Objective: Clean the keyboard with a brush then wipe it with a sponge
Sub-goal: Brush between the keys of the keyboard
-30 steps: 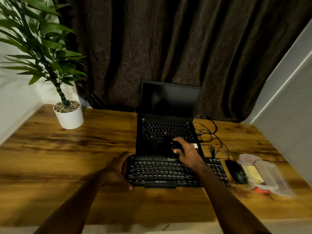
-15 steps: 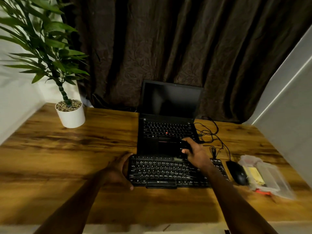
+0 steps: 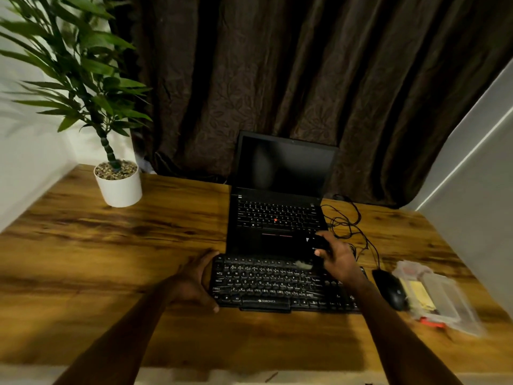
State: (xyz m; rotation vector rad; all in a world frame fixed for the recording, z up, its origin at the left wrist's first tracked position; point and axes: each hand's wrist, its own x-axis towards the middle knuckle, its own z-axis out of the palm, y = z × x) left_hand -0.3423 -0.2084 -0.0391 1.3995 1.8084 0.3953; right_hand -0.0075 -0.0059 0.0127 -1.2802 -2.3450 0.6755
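A black keyboard lies on the wooden table in front of an open black laptop. My left hand clasps the keyboard's left end, thumb at the near corner. My right hand is over the keyboard's upper right part and is closed on a dark-handled brush. Its pale bristles touch the top key rows. A yellow sponge sits in a clear plastic container at the right.
A black mouse lies just right of the keyboard, its thin cable looped beside the laptop. A potted plant stands at the table's back left. A dark curtain hangs behind; a grey wall closes the right side.
My right hand with the brush has slid rightward along the keyboard's top rows. My left hand has stayed on the keyboard's left end.
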